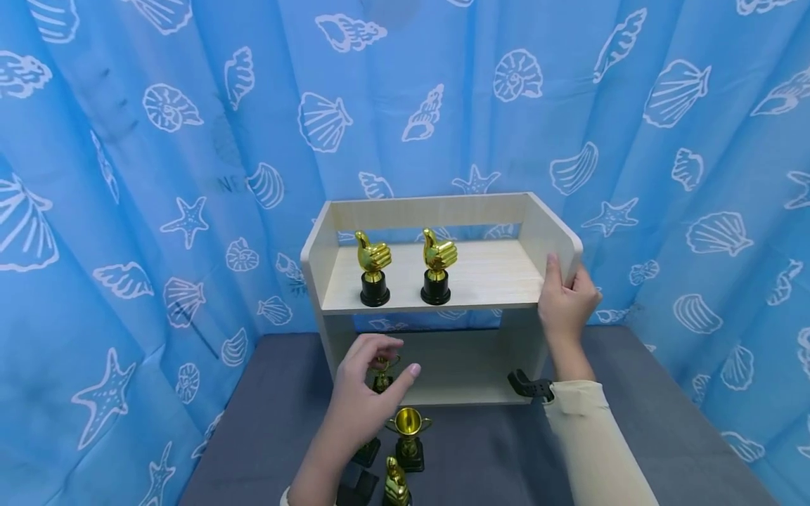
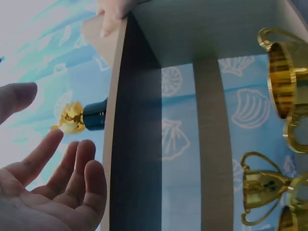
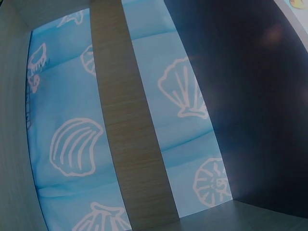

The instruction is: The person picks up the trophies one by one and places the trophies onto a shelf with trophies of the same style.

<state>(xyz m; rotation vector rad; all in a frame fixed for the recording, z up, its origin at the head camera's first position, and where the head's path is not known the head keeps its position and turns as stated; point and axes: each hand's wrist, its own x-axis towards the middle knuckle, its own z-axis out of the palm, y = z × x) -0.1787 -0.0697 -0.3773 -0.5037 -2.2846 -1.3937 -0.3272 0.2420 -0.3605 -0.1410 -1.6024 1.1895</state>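
A pale wooden two-tier shelf (image 1: 487, 270) stands in the middle. My right hand (image 1: 566, 299) grips the front edge of its right side panel, thumb on the inner face. My left hand (image 1: 370, 383) hangs in front of the lower tier, fingers loosely bent and holding nothing; the left wrist view shows the same bare palm (image 2: 57, 192). Two gold thumbs-up trophies, a left one (image 1: 375, 263) and a right one (image 1: 436, 263), stand on black bases on the upper tier. Behind the left fingers, a gold cup trophy (image 1: 382, 381) on the lower tier is partly hidden.
In front of the shelf, another cup trophy (image 1: 409, 425) stands on the dark grey table (image 1: 253, 429), with a thumbs-up trophy (image 1: 396, 483) nearer me. A black base (image 1: 367, 453) shows beside the left wrist. Behind hangs a blue shell-patterned curtain (image 1: 405, 63).
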